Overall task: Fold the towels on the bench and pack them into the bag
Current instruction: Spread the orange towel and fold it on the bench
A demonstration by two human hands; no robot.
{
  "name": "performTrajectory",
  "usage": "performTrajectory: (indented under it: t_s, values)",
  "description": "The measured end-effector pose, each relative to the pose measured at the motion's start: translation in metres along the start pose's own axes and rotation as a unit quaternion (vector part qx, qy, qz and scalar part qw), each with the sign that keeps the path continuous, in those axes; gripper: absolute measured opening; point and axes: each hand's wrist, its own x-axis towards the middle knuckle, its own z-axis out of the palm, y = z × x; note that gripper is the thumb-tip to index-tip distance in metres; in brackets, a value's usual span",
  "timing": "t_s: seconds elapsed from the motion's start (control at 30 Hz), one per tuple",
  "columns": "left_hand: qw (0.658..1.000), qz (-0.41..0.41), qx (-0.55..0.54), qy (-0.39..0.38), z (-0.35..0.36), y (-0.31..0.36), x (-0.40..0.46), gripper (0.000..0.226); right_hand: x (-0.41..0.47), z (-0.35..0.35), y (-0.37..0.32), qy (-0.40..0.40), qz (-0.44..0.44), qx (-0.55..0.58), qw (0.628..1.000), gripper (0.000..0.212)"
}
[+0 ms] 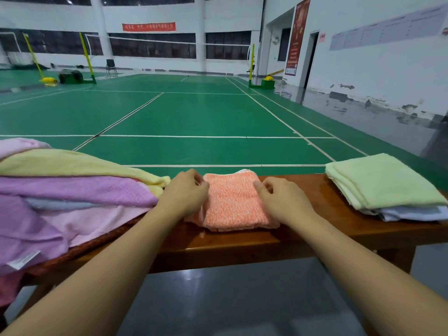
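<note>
A folded orange-and-white towel [232, 202] lies in the middle of the wooden bench [303, 231]. My left hand [186, 194] pinches its left edge with curled fingers. My right hand [282, 198] pinches its right edge the same way. To the left a loose heap of unfolded towels [72, 195] in purple, pink, yellow and pale blue spills over the bench's front edge. On the right end sits a folded stack, a pale green towel [380, 181] on top of a light blue one [412, 213]. No bag is in view.
Beyond the bench stretches a green badminton court [194, 117] with white lines, net posts [252, 66] and a net. A white wall with a dark doorway [311, 59] runs along the right. Grey floor [230, 299] lies below the bench's near side.
</note>
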Motion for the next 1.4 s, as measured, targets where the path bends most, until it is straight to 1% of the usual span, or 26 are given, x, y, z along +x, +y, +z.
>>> performTrajectory:
  t_s: [0.03, 0.07, 0.1, 0.13, 0.17, 0.2, 0.27, 0.37, 0.47, 0.5, 0.53, 0.6, 0.63, 0.67, 0.73, 0.77, 0.83, 0.9, 1.0, 1.07, 1.1, 1.17, 1.23, 1.33, 1.4]
  values:
    - [0.998, -0.026, 0.041, 0.029, 0.006, 0.001, 0.001, 0.048, 0.003, 0.002, 0.001, 0.018, 0.028, 0.016, 0.999, 0.045]
    - [0.995, -0.049, 0.084, 0.019, 0.012, 0.002, 0.001, 0.069, 0.005, 0.004, 0.003, 0.017, 0.053, 0.032, 0.998, 0.046]
    - [0.991, -0.064, 0.118, -0.007, 0.017, 0.004, 0.002, 0.079, 0.008, 0.006, 0.003, 0.004, 0.073, 0.048, 0.996, 0.048]
    - [0.988, -0.067, 0.135, -0.03, 0.023, 0.005, 0.002, 0.079, 0.009, 0.009, 0.003, -0.014, 0.085, 0.058, 0.995, 0.05]
    - [0.988, -0.063, 0.136, -0.041, 0.027, 0.006, 0.003, 0.072, 0.009, 0.011, 0.001, -0.027, 0.088, 0.056, 0.994, 0.052]
    - [0.99, -0.052, 0.127, -0.036, 0.029, 0.006, 0.004, 0.062, 0.009, 0.013, 0.0, -0.031, 0.088, 0.048, 0.995, 0.052]
    - [0.995, -0.031, 0.098, -0.012, 0.028, 0.008, 0.006, 0.047, 0.01, 0.017, -0.002, -0.022, 0.087, 0.04, 0.995, 0.051]
    - [0.999, -0.005, 0.032, 0.021, 0.021, 0.017, 0.005, 0.042, 0.013, 0.016, -0.001, -0.015, 0.101, 0.059, 0.993, 0.044]
    - [0.996, -0.004, -0.032, 0.082, 0.007, 0.018, 0.008, 0.038, 0.017, 0.016, 0.002, -0.017, 0.111, 0.075, 0.991, 0.045]
    - [0.995, -0.01, -0.038, 0.088, 0.004, 0.014, 0.011, 0.038, 0.018, 0.016, 0.002, -0.018, 0.113, 0.077, 0.99, 0.047]
    - [0.997, -0.021, -0.022, 0.073, 0.003, 0.008, 0.014, 0.039, 0.019, 0.017, 0.002, -0.021, 0.115, 0.077, 0.99, 0.048]
    - [0.998, -0.058, 0.036, -0.004, 0.008, -0.005, 0.016, 0.047, 0.02, 0.018, 0.002, -0.028, 0.117, 0.072, 0.99, 0.051]
    - [0.994, -0.085, 0.052, -0.042, 0.012, -0.009, 0.017, 0.055, 0.02, 0.019, 0.001, -0.031, 0.119, 0.07, 0.99, 0.052]
    - [0.991, -0.109, 0.052, -0.062, 0.014, -0.012, 0.017, 0.065, 0.021, 0.019, 0.0, -0.036, 0.123, 0.07, 0.989, 0.052]
    - [0.988, -0.139, 0.034, -0.051, 0.015, -0.011, 0.018, 0.082, 0.023, 0.019, -0.002, -0.039, 0.131, 0.073, 0.988, 0.055]
    - [0.988, -0.146, 0.03, -0.035, 0.014, -0.009, 0.019, 0.085, 0.023, 0.019, -0.003, -0.041, 0.134, 0.073, 0.987, 0.059]
    - [0.988, -0.143, 0.054, -0.021, 0.014, -0.004, 0.018, 0.081, 0.024, 0.02, -0.006, -0.048, 0.144, 0.069, 0.986, 0.063]
    - [0.986, -0.132, 0.09, -0.038, 0.019, 0.0, 0.013, 0.08, 0.024, 0.021, -0.01, -0.052, 0.149, 0.066, 0.985, 0.063]
    - [0.986, -0.117, 0.104, -0.058, 0.029, 0.008, 0.008, 0.081, 0.02, 0.022, -0.016, -0.039, 0.133, 0.066, 0.988, 0.053]
    - [0.991, -0.096, 0.081, -0.053, 0.032, 0.013, 0.009, 0.072, 0.018, 0.023, -0.019, -0.018, 0.109, 0.074, 0.991, 0.042]
    - [0.994, -0.084, 0.06, -0.039, 0.032, 0.015, 0.009, 0.068, 0.017, 0.023, -0.019, -0.005, 0.1, 0.084, 0.991, 0.039]
    - [0.998, -0.065, 0.001, -0.007, 0.032, 0.018, 0.008, 0.061, 0.015, 0.021, -0.018, 0.02, 0.092, 0.104, 0.99, 0.041]
    - [0.996, -0.055, -0.073, 0.006, 0.034, 0.021, 0.009, 0.062, 0.014, 0.017, -0.013, 0.042, 0.093, 0.119, 0.988, 0.04]
    - [0.977, -0.069, -0.202, 0.005, 0.037, 0.03, 0.009, 0.069, 0.014, 0.008, -0.003, 0.059, 0.115, 0.171, 0.977, 0.035]
    - [0.952, -0.083, -0.295, 0.0, 0.039, 0.042, 0.007, 0.066, 0.015, -0.005, 0.007, 0.066, 0.135, 0.227, 0.962, 0.032]
